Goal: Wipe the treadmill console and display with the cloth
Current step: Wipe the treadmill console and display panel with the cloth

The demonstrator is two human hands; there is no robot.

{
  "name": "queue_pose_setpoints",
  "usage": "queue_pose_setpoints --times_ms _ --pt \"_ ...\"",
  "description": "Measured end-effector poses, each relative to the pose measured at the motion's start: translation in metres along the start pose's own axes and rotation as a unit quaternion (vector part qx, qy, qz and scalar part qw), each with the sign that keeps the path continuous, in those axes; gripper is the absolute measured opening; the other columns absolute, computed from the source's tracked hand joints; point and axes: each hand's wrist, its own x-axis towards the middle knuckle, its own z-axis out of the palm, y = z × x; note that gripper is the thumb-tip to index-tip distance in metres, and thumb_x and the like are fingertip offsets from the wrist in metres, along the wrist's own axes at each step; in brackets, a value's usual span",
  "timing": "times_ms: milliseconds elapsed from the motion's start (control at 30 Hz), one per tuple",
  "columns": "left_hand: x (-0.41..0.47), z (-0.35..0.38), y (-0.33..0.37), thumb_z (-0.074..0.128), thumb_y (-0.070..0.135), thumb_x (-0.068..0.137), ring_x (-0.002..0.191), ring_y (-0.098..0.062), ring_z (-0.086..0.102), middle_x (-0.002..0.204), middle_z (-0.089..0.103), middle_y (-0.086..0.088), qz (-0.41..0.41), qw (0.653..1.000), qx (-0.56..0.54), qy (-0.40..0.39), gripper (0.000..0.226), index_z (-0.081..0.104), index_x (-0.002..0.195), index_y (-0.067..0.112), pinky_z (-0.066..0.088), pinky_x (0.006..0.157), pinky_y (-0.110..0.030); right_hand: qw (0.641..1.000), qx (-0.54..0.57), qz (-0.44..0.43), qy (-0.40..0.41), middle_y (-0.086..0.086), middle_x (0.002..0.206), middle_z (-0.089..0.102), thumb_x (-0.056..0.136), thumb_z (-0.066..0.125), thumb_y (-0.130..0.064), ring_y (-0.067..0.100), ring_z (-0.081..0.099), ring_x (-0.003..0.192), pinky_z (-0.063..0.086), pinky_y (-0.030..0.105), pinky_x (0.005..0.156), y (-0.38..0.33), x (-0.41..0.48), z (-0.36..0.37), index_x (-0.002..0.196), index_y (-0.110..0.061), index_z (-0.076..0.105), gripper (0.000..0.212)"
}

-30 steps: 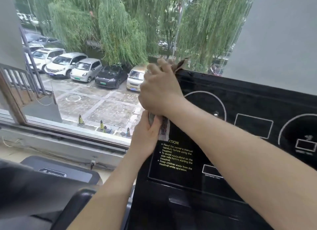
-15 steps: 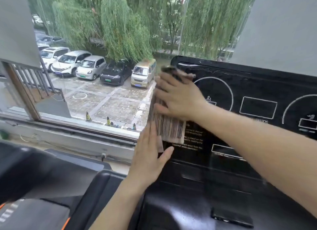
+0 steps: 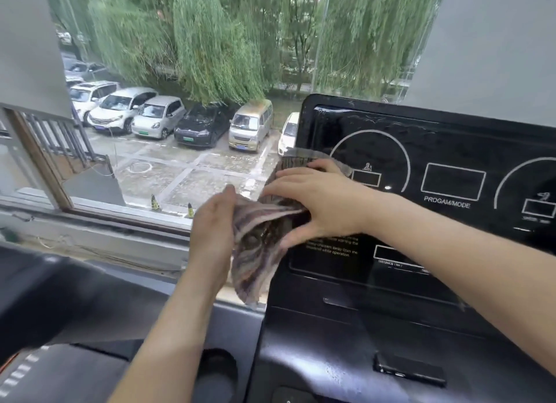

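Observation:
A black treadmill console [image 3: 331, 336] with a glossy display [image 3: 451, 149] fills the right half of the head view. A striped brown and pink cloth [image 3: 255, 252] drapes over the display's left edge. My right hand [image 3: 319, 204] lies flat on the cloth's upper part and presses it against the display, fingers spread. My left hand [image 3: 213, 225] is just left of the console edge and pinches the hanging part of the cloth from the side. The cloth's lower corner dangles free past the console's left side.
A window sill [image 3: 120, 219] runs right behind the console, with a car park and trees outside. A dark phone-like slab [image 3: 409, 369] lies on the console tray. Another treadmill [image 3: 45, 312] stands at the lower left.
My right hand has slid the cloth down from the display's top left corner to its left middle. My left hand went from lying flat on the cloth to gripping its hanging side.

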Motion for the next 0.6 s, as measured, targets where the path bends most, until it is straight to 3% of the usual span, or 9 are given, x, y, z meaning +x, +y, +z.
queue_pose_setpoints --times_ms 67,167,233,333,400,467,533,567,600 --pt "-0.001 -0.01 0.025 0.048 0.041 0.099 0.058 -0.018 0.063 0.062 0.065 -0.004 -0.005 0.999 -0.03 -0.008 0.041 0.058 0.072 0.012 0.052 0.056 -0.028 0.998 0.039 -0.013 0.056 -0.008 0.119 0.065 0.09 0.06 -0.041 0.013 0.052 0.121 0.036 0.048 0.104 -0.003 -0.001 0.009 0.116 -0.023 0.064 0.031" --pt "0.0 -0.035 0.043 0.059 0.041 0.091 0.073 -0.027 0.07 0.08 0.073 -0.012 -0.038 0.993 -0.054 -0.103 0.035 0.065 0.082 0.008 0.058 0.069 -0.036 0.95 0.288 0.076 0.098 -0.005 0.094 0.071 0.092 0.061 -0.014 0.013 0.064 0.094 0.051 0.039 0.086 -0.015 -0.005 0.003 0.099 -0.016 0.072 0.013" --pt "0.004 -0.06 0.044 0.079 0.043 0.07 0.082 -0.036 0.069 0.094 0.071 -0.022 -0.08 0.973 -0.067 -0.207 0.049 0.065 0.095 0.002 0.058 0.079 -0.047 0.913 0.39 0.115 0.045 -0.004 0.095 0.074 0.092 0.063 -0.014 0.012 0.068 0.093 0.053 0.033 0.087 -0.02 -0.011 -0.008 0.1 -0.019 0.073 0.014" --pt "0.015 -0.084 0.028 0.094 0.039 0.045 0.068 -0.026 0.066 0.08 0.07 -0.016 -0.076 0.96 0.032 -0.268 0.061 0.067 0.088 0.006 0.058 0.063 -0.032 0.885 0.433 0.169 -0.031 -0.003 0.09 0.075 0.091 0.065 -0.023 0.011 0.07 0.087 0.055 0.03 0.081 -0.022 -0.022 -0.01 0.093 -0.024 0.075 0.01" --pt "0.021 -0.081 0.012 0.088 0.043 0.058 0.065 -0.017 0.063 0.073 0.07 -0.008 -0.067 0.955 0.137 -0.255 0.04 0.072 0.078 0.013 0.053 0.062 -0.028 0.886 0.404 0.225 -0.035 0.0 0.084 0.074 0.09 0.065 -0.033 0.01 0.068 0.077 0.057 0.033 0.077 -0.022 -0.025 -0.006 0.086 -0.021 0.076 0.016" --pt "0.034 -0.065 -0.009 0.073 0.044 0.08 0.085 -0.022 0.065 0.086 0.073 -0.005 -0.056 0.948 0.257 -0.18 0.025 0.073 0.073 0.021 0.05 0.076 -0.036 0.891 0.359 0.274 -0.034 0.006 0.079 0.072 0.088 0.067 -0.04 0.01 0.063 0.069 0.055 0.034 0.07 -0.019 -0.027 -0.003 0.078 -0.018 0.076 0.026" --pt "0.048 -0.041 -0.035 0.062 0.057 0.084 0.111 -0.031 0.055 0.112 0.064 -0.006 -0.033 0.916 0.394 -0.067 0.028 0.072 0.085 0.031 0.047 0.092 -0.046 0.898 0.307 0.316 0.013 0.003 0.072 0.07 0.085 0.069 -0.041 0.01 0.062 0.068 0.05 0.028 0.064 -0.012 -0.028 -0.001 0.073 -0.02 0.074 0.024" --pt "0.047 -0.028 -0.041 0.058 0.06 0.085 0.115 -0.032 0.05 0.117 0.057 -0.007 -0.009 0.898 0.439 -0.01 0.03 0.07 0.095 0.034 0.045 0.093 -0.045 0.9 0.272 0.335 0.056 -0.002 0.069 0.069 0.084 0.07 -0.039 0.01 0.062 0.07 0.049 0.026 0.062 -0.008 -0.027 0.001 0.072 -0.021 0.073 0.022" --pt "0.043 -0.015 -0.044 0.057 0.058 0.087 0.111 -0.031 0.05 0.111 0.054 -0.008 0.027 0.905 0.423 0.036 0.033 0.068 0.105 0.033 0.045 0.087 -0.04 0.902 0.23 0.351 0.101 -0.006 0.068 0.067 0.083 0.068 -0.036 0.012 0.062 0.072 0.049 0.026 0.061 -0.005 -0.026 0.002 0.072 -0.021 0.07 0.02"
